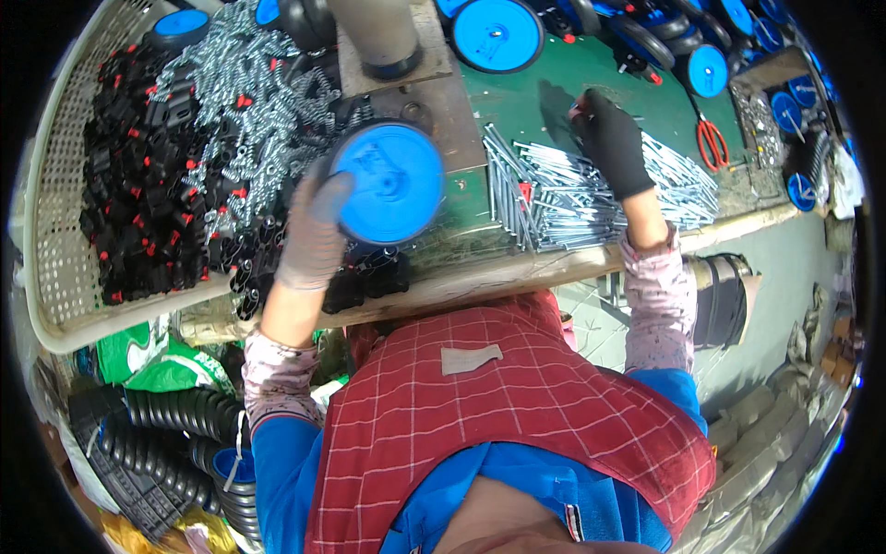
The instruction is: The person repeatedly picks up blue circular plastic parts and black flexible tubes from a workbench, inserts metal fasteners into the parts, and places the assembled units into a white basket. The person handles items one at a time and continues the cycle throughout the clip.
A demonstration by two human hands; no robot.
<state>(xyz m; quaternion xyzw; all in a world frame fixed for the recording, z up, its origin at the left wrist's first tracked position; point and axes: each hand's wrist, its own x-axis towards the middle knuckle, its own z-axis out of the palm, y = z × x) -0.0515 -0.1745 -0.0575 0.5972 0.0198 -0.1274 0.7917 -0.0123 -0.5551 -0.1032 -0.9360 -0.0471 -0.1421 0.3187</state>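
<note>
My left hand [314,226], in a pale grey glove, grips a blue wheel [392,175] with a dark tyre by its left edge. The wheel is raised over the near edge of the bench, its flat face up. My right hand [611,143], in a black glove, hovers above a heap of long silvery bolts [572,208] on the green bench top. Its fingers are drawn together at the tips. A small reddish spot shows there, too small to make out.
At the left a pale plastic crate [60,231] holds black parts with red bits [138,175] and silvery springs [249,102]. A grey metal post [377,32] rises behind the wheel. Red-handled scissors [712,143] lie right of the bolts. More blue wheels [498,35] stand along the back.
</note>
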